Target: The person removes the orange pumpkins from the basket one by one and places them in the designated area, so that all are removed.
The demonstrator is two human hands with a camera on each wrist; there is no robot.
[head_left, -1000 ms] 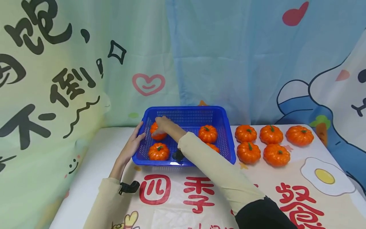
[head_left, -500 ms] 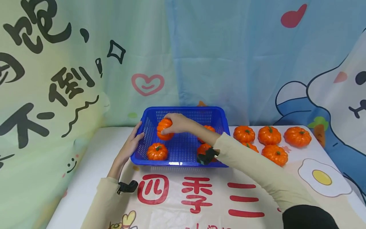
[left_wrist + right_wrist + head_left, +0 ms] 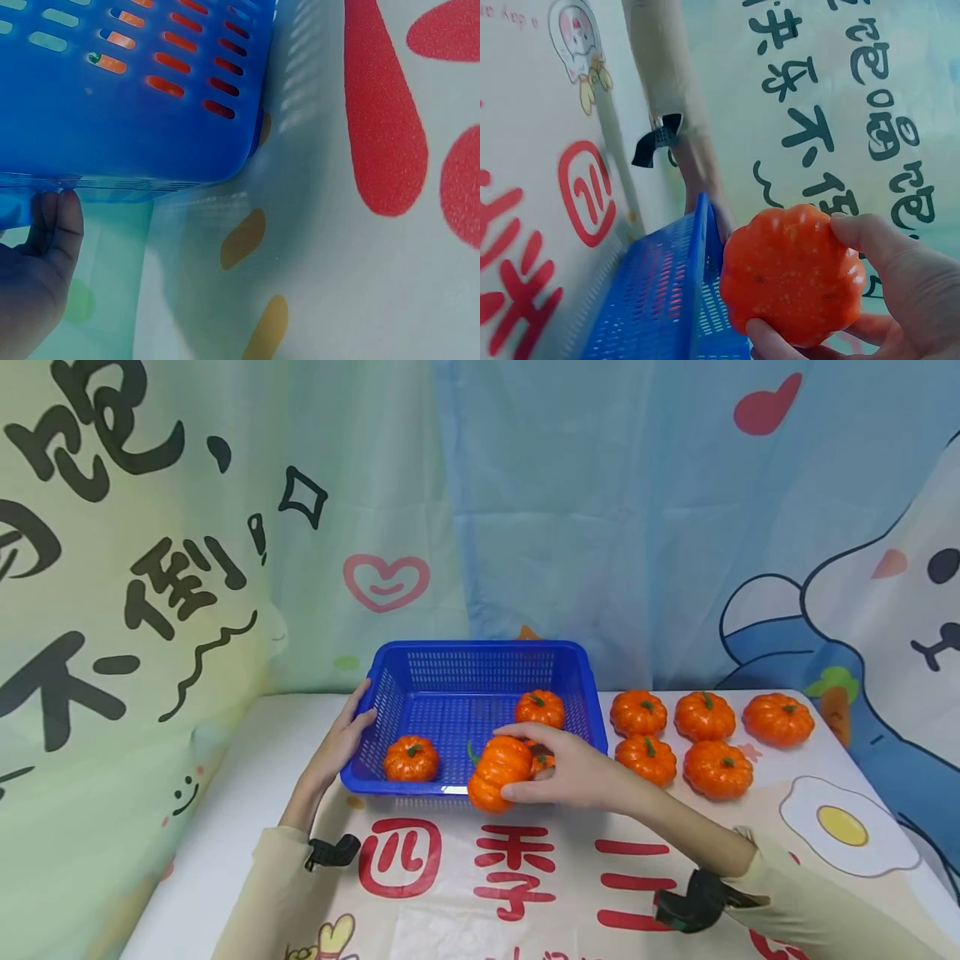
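One hand, the right hand, has its thumb and fingers bent around an orange pumpkin, just below the middle of the frame. It is tipped on its side, green stem to the left, and covers part of the near rim of the blue basket; I can't tell if they touch. Its skin looks slick, so a loose grip could drop it, and holding it too low could bump the rim. The left hand rests nearly straight fingers on the basket's left end; without it, a bump might slide the basket. Inside are a lower-left pumpkin, an upper-right pumpkin and a half-hidden pumpkin. Five more pumpkins crowd the surface at the frame's right; a swinging arm could knock them.
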